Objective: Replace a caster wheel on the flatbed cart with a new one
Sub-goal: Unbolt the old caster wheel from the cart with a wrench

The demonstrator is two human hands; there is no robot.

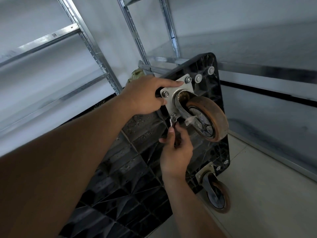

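**A:** so how's the black ribbed plastic flatbed cart (137, 169) sitting right now?

**B:** it's tipped up on its edge, underside turned toward the camera, and leaned near the grey slotted metal shelving uprights (132, 31). Two casters can be seen on the underside. The upper one, a worn brown-tyred caster wheel (208, 118), is carried on a square silver steel mounting plate (171, 103) that's bolted flat against the cart. A second rusty brown caster wheel (217, 196) is fixed lower down, close to the pale floor (257, 194).

**A:** and the hands?

**B:** the left hand (145, 97) is spread over the cart's edge and the plate. Its fingers are held apart: the index finger is laid out straight along the top edge of the plate toward the upper hex nut with washer (188, 80), and the thumb is pressed against the plate just below the left-corner hex nut (165, 94).

**A:** right one?

**B:** the right hand (176, 152) is curled shut around the handle of a small silver metal wrench (172, 121). The fingers are wrapped together on it, thumb laid along the side. The wrench's head is set on the bottom-corner bolt (174, 115) of the plate, right beside the wheel's fork. How tightly the bolt is gripped can't be told, that bit's kinda blurry.

**A:** anything else on the cart?

**B:** two big silver washered bolts (205, 74) are seen near the top corner.
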